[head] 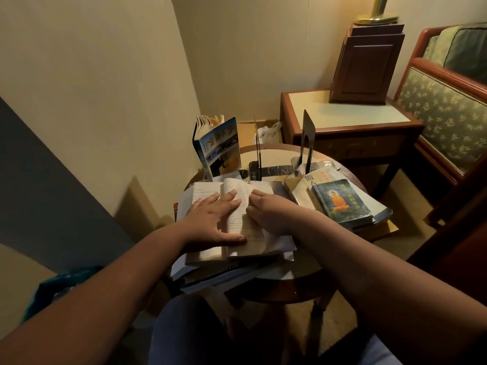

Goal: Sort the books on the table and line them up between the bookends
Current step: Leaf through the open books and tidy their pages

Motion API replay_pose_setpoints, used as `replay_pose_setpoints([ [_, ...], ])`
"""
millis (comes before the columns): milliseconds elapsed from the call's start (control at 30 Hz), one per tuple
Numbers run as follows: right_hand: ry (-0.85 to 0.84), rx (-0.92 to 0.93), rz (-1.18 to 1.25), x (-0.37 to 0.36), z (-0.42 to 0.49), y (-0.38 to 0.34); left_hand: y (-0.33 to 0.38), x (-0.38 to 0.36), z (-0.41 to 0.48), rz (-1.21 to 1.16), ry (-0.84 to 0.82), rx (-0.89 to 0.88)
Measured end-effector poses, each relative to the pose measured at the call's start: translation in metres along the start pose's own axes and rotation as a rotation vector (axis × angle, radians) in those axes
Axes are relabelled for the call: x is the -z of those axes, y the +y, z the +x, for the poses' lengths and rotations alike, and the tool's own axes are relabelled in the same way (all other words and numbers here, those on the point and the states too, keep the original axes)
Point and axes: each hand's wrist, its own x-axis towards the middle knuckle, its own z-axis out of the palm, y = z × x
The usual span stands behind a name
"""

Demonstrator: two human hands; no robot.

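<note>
Left hand (210, 219) flat, fingers spread, on open book (237, 222) atop pile at worktop (297, 275) front. Right hand (266, 210) pinching a page there. One book (218, 147) upright, left of bookends (307, 143). Small stack (340, 201) at right.

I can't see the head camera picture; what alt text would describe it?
Two bare hands, left hand flat and right hand pinching pages, rest on an open book atop a messy pile on a small round table. Behind stand two black bookends and one upright book.
</note>
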Motion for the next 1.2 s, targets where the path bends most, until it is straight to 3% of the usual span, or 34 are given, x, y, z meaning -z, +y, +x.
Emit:
replay_pose_setpoints([
  [233,-0.02,0.013,0.205,-0.025,-0.004,0.006,-0.006,-0.008,-0.014,-0.123,0.141,-0.038],
  [433,0.04,0.057,0.258,-0.043,-0.009,0.006,-0.011,-0.028,-0.032,-0.141,0.367,0.07],
  [700,0.115,0.057,0.27,-0.056,-0.008,0.006,-0.012,-0.042,-0.038,-0.197,0.281,0.233],
  [900,0.121,0.056,0.267,-0.055,-0.01,0.006,-0.01,-0.037,-0.042,-0.3,0.336,0.263],
  [1067,0.126,0.054,0.247,-0.055,-0.013,0.006,-0.005,-0.022,-0.045,-0.507,0.637,0.217],
  [1200,0.12,0.057,0.249,-0.053,-0.014,0.006,-0.003,0.001,-0.043,-0.79,0.818,0.278],
])
